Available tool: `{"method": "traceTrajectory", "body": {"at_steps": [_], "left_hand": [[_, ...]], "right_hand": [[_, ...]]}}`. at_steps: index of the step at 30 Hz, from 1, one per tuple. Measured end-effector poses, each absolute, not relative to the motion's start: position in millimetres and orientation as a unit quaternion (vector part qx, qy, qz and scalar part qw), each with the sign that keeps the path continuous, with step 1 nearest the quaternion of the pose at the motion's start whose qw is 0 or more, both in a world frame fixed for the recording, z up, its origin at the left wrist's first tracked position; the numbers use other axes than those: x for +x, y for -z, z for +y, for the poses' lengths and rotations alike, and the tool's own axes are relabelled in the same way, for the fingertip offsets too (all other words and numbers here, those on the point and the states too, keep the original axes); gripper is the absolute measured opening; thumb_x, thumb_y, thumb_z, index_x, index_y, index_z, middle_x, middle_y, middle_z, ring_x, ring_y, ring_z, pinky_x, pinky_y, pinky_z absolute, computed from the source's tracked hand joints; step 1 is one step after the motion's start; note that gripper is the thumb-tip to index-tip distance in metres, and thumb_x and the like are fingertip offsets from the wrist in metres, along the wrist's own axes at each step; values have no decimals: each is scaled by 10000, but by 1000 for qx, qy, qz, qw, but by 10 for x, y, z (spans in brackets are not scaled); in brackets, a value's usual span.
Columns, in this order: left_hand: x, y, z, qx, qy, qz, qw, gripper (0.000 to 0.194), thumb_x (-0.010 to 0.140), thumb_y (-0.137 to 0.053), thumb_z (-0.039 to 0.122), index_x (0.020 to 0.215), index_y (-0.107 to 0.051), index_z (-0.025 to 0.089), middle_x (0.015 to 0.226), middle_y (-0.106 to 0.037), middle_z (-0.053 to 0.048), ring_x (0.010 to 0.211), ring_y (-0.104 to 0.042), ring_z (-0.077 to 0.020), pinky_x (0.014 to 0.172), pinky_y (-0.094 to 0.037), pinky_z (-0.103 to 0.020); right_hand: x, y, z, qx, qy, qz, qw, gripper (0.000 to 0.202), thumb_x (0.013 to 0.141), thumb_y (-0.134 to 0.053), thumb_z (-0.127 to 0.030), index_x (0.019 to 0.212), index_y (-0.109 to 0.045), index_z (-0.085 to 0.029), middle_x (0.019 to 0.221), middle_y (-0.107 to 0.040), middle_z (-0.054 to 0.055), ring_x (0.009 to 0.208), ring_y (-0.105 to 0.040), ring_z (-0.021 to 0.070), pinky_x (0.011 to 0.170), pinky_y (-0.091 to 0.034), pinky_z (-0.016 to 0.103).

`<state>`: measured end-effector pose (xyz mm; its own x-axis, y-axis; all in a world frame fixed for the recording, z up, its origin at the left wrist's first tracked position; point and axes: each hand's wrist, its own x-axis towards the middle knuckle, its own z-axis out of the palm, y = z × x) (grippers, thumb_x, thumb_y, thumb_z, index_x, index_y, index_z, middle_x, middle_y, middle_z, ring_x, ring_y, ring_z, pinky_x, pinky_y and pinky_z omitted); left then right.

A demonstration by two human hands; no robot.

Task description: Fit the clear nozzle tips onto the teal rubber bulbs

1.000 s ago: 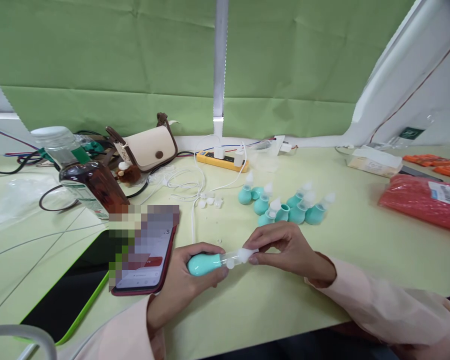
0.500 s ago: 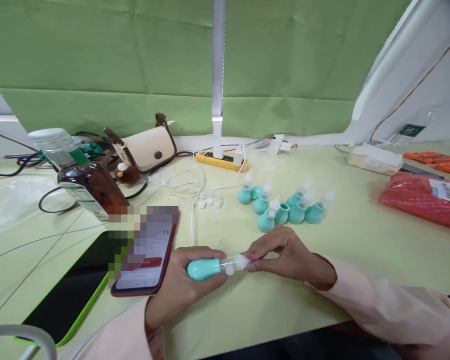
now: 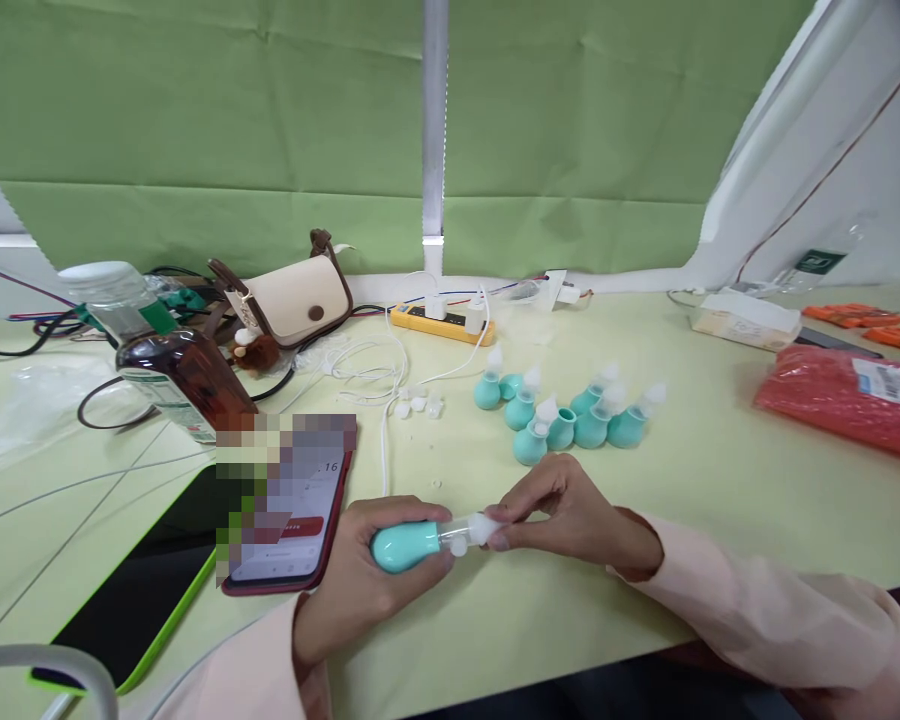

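My left hand [image 3: 360, 570] is wrapped round the turquoise bulb of a nasal aspirator [image 3: 406, 546], which lies nearly level above the table's front part. A clear tube joins the bulb to a white soft tip [image 3: 484, 529]. My right hand [image 3: 562, 515] pinches the end of that tip between thumb and fingers. Beyond my right hand stand several turquoise aspirators [image 3: 592, 425] with white tips. Among them is an open bulb [image 3: 562, 428] without a tip, and another bulb [image 3: 510, 386] lies behind. Several small white caps [image 3: 418, 402] lie left of this group.
At the left lie a red-cased phone [image 3: 292, 540] with its screen lit and a green-edged phone [image 3: 135, 580]. Behind them are a brown bottle [image 3: 187, 375], a cream bag [image 3: 292, 300] and a yellow power strip [image 3: 442, 324]. A red plastic package [image 3: 840, 400] lies at right.
Both hands keep their hold on the nasal aspirator, almost in the same place. The view has shifted very slightly, and the lit phone's digits went from 15 to 16.
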<state>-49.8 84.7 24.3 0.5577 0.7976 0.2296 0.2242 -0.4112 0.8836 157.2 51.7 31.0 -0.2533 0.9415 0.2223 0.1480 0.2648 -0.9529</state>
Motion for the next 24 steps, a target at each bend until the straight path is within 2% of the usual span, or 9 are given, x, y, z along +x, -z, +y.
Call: {"method": "traceTrajectory", "body": {"at_steps": [3, 6, 8, 10, 12, 14, 19, 21, 24], "left_hand": [[-512, -227, 832, 763, -349, 336, 429, 200, 635, -673, 226, 831, -655, 196, 779, -676, -32, 679, -612, -166, 581, -491, -230], [-533, -205, 823, 766, -356, 305, 441, 356, 612, -694, 207, 961, -625, 228, 879, -659, -27, 783, -609, -180, 682, -497, -243], [-541, -186, 827, 760, -357, 270, 471, 489, 623, -692, 198, 1087, -555, 267, 986, -627, -24, 900, -579, -196, 769, -478, -261], [-539, -171, 839, 737, -373, 246, 507, 535, 683, -650, 212, 1179, -470, 297, 1136, -552, -28, 1039, -507, -217, 849, -444, -292], [-530, -166, 856, 709, -399, 237, 531, 470, 764, -565, 243, 1212, -429, 295, 1208, -489, -40, 1090, -458, -228, 872, -428, -323], [-519, -170, 874, 687, -421, 240, 541, 393, 819, -485, 266, 1208, -430, 274, 1167, -504, -57, 1053, -473, -224, 850, -437, -339], [-499, -185, 884, 686, -414, 294, 521, 263, 843, -449, 265, 1096, -517, 249, 1059, -544, -55, 974, -504, -201, 815, -437, -331], [-490, -190, 871, 699, -403, 304, 506, 223, 842, -446, 261, 1037, -552, 240, 1048, -540, -51, 938, -518, -190, 798, -440, -324], [-470, -213, 851, 719, -391, 310, 484, 183, 830, -447, 238, 946, -587, 219, 1010, -547, -52, 905, -530, -186, 762, -453, -312]], "right_hand": [[1561, -396, 487, -414, -405, -671, 464, 187, 566, -734, -157, 747, -702, -189, 697, -695, 24, 586, -658, 156, 516, -533, 190], [1572, -589, 439, -406, -310, -724, 464, 158, 598, -720, -171, 754, -703, -180, 646, -693, 16, 499, -627, 120, 456, -505, 172], [1602, -767, 417, -426, -236, -745, 456, 110, 623, -706, -187, 733, -704, -178, 605, -687, 5, 458, -602, 104, 414, -480, 163], [1644, -970, 416, -465, -174, -748, 441, 71, 638, -695, -210, 703, -704, -185, 576, -680, -3, 435, -584, 100, 377, -455, 165], [1688, -1184, 436, -499, -134, -747, 419, 58, 651, -683, -227, 694, -701, -193, 545, -668, -13, 412, -568, 97, 337, -428, 165], [1731, -1395, 473, -513, -110, -745, 412, 61, 658, -676, -239, 689, -695, -190, 557, -667, -11, 442, -586, 103, 370, -461, 170], [1943, -1826, 674, -556, 38, -730, 395, 104, 686, -648, -262, 688, -675, -161, 584, -653, 23, 507, -597, 126, 481, -502, 228], [2098, -1919, 836, -608, 89, -718, 328, 133, 703, -622, -269, 678, -666, -146, 572, -642, 39, 512, -591, 138, 475, -479, 239], [2362, -1914, 1161, -679, 85, -708, 175, 177, 710, -586, -267, 620, -652, -130, 539, -631, 52, 527, -592, 163, 469, -453, 248]]}}
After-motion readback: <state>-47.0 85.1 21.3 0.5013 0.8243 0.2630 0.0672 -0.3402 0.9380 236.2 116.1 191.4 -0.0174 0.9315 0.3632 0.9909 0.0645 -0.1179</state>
